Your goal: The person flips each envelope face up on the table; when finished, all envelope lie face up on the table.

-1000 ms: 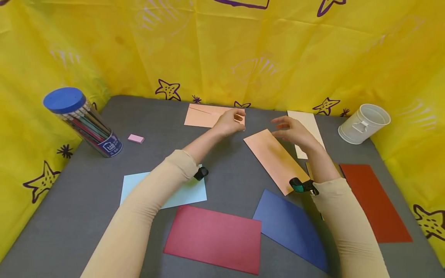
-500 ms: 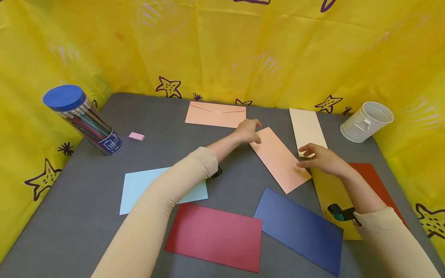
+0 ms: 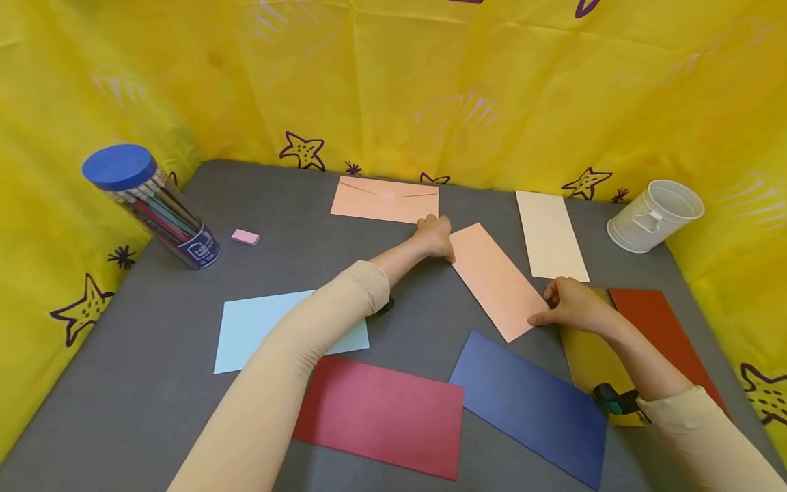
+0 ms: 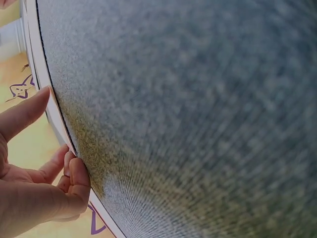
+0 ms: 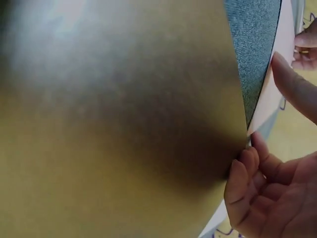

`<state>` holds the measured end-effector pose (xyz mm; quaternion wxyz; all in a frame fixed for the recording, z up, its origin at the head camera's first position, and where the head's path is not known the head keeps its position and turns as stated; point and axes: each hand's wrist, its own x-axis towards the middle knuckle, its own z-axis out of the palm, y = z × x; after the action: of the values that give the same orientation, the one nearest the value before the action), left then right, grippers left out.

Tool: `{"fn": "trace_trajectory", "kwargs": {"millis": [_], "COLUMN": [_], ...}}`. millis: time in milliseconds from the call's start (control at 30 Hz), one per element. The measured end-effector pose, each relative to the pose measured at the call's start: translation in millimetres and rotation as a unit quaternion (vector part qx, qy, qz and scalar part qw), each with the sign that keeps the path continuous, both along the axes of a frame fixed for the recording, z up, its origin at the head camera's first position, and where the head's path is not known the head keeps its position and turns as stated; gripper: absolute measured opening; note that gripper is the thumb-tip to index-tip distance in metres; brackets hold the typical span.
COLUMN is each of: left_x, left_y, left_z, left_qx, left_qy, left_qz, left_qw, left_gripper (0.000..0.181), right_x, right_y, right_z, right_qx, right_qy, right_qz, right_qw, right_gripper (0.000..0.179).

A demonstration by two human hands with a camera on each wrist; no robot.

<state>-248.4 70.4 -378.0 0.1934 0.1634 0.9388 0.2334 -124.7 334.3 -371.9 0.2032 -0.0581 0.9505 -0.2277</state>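
A peach envelope (image 3: 498,280) lies slantwise on the grey table, smooth side up. My left hand (image 3: 434,238) is at its far left corner, the thumb along the long side and the fingers bent by the short end. At the near right corner, my right hand (image 3: 572,304) holds the envelope with thumb and curled fingers. In the left wrist view, the left hand (image 4: 34,193) has its thumb and fingertips right on the thin edge. Below the right hand (image 5: 282,193) in the right wrist view spreads a gold envelope (image 5: 124,163).
Behind lies another peach envelope (image 3: 386,200), flap up. Around are cream (image 3: 553,236), red (image 3: 658,335), blue (image 3: 529,403), crimson (image 3: 381,417) and light blue envelopes (image 3: 246,328). A pencil tub (image 3: 154,205) and pink eraser (image 3: 245,236) stand left, a white metal can (image 3: 654,215) right.
My left hand has come right from the back envelope to the slanted one's far corner. My right hand has moved toward me, down to its near corner. The envelopes stay put.
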Motion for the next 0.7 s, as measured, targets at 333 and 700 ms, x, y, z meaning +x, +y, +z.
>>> {"fn": "trace_trajectory", "kwargs": {"millis": [333, 700], "left_x": [2.1, -6.7], "left_y": [1.9, -13.8], "left_z": [-1.4, 8.2], "left_qx": [0.020, 0.040], "left_qy": [-0.002, 0.004], "left_qz": [0.036, 0.007], "left_qw": [0.9992, 0.9992], "left_gripper": [0.035, 0.040], "right_x": [-1.1, -0.5], "right_y": [-2.8, -5.2], "right_z": [-2.0, 6.9], "right_qx": [0.010, -0.067], "right_qy": [0.009, -0.028], "right_qz": [-0.011, -0.030], "right_qw": [0.9999, 0.9969], "right_gripper": [0.059, 0.056]}}
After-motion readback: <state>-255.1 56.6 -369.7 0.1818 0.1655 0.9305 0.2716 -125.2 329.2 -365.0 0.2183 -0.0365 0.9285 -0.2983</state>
